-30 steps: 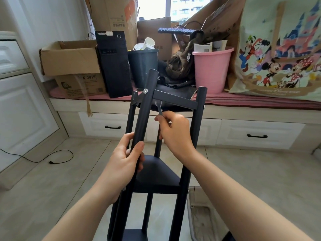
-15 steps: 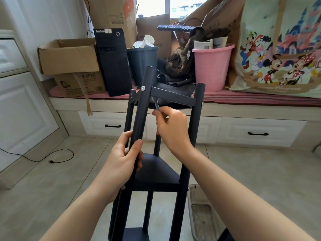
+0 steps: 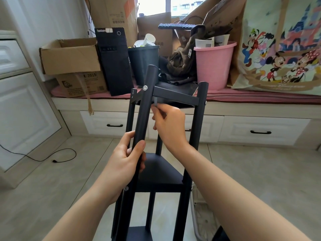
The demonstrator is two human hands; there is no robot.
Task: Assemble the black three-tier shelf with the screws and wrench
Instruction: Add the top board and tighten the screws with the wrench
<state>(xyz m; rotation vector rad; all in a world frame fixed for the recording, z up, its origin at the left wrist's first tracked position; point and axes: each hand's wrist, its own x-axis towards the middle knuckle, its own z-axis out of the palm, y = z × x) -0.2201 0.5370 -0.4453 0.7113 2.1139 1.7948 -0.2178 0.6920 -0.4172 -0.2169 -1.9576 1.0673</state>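
- Nearest you, the lower tiers of the black three-tier shelf (image 3: 157, 173) are already in place between the posts; the frame rises from the floor between your forearms, tilted away from you towards the window seat.
- Your left hand (image 3: 124, 162) has its grip closed round the near post (image 3: 144, 108), thumb across the front and fingers behind, bracing the frame.
- Further up, your right hand (image 3: 169, 124) pinches the shank of the small wrench (image 3: 156, 103) between thumb and fingertips, just under the top tier's front rail (image 3: 175, 96).
- The head of the wrench reaches up behind that rail beside the near post; whether it is seated on a fastener there, you cannot tell from this view.
- The silver screw (image 3: 145, 87) shows on the face of the near post at the top tier, and another screw head (image 3: 205, 102) sits on the right post at the same level.
- The step in hand looks like tightening the top tier's joint at the near post, so the task seems well advanced.
- Next, you will likely need to turn the wrench in short arcs, since the post and rail crowd it, while your left hand stops the frame twisting.
- Beyond the shelf, the window seat carries a pink bucket (image 3: 214, 65), a black bin (image 3: 143, 64) and cardboard boxes.
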